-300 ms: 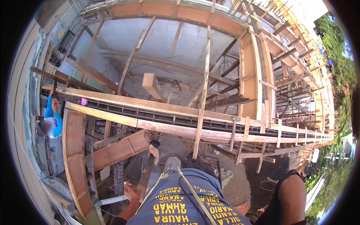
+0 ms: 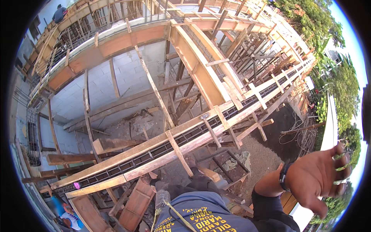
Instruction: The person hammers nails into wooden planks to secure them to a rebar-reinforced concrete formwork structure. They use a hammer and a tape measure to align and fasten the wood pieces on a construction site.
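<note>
The wearer's bare right hand [image 2: 317, 181] is showing large at the lower right, its fingers and thumb spreading wide apart, with a black wristband [image 2: 284, 177] circling the wrist. The left hand is lying out of view, so its fingers cannot be told. To the right hand's left, and well apart from it, a long, narrow formwork trough of pale wooden planks [image 2: 197, 141] is running diagonally from lower left to upper right. A dark steel rebar cage [image 2: 150, 155] is lying between its planks, and short wooden strips [image 2: 178, 152] are crossing its top. A small bright-pink object [image 2: 77, 185] is resting at its lower-left end. Below, the wearer's navy shirt with yellow lettering [image 2: 205, 208] is filling the bottom edge. A co-worker in blue and white [image 2: 71, 220] is appearing at lower left; green trees [image 2: 340, 85] are standing at right.
</note>
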A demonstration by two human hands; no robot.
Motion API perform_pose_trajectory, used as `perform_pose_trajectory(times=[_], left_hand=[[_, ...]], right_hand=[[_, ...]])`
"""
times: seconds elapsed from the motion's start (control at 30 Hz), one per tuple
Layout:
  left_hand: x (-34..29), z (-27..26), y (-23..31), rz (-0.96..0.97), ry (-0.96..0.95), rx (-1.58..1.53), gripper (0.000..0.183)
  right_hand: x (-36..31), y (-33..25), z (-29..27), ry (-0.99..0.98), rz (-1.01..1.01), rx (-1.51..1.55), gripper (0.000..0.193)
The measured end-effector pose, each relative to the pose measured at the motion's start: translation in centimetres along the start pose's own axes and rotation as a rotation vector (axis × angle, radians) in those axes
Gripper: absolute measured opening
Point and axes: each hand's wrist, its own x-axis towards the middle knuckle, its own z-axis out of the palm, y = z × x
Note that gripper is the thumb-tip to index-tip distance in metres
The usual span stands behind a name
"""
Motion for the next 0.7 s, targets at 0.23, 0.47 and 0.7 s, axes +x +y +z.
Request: perform_pose_trajectory(times=[0.23, 0.47, 0.7], left_hand=[[1.9, 12.0, 17.5, 0.681, -0.374, 0.061, 0.047], [-11.0, 41.6, 30.1, 1.400, -1.227, 0.258, 0.044], [-22.4, 67.9, 25.9, 1.415, -1.248, 0.406, 0.060]], right_hand=[[-34.6, 6.3, -13.5, -0.479, 1.533, -0.666, 0.027], [-58.3, -6.3, -21.9, -0.957, 2.245, -0.772, 0.061], [-65.9, -11.8, -22.0, -0.768, 2.526, -0.746, 0.061]])
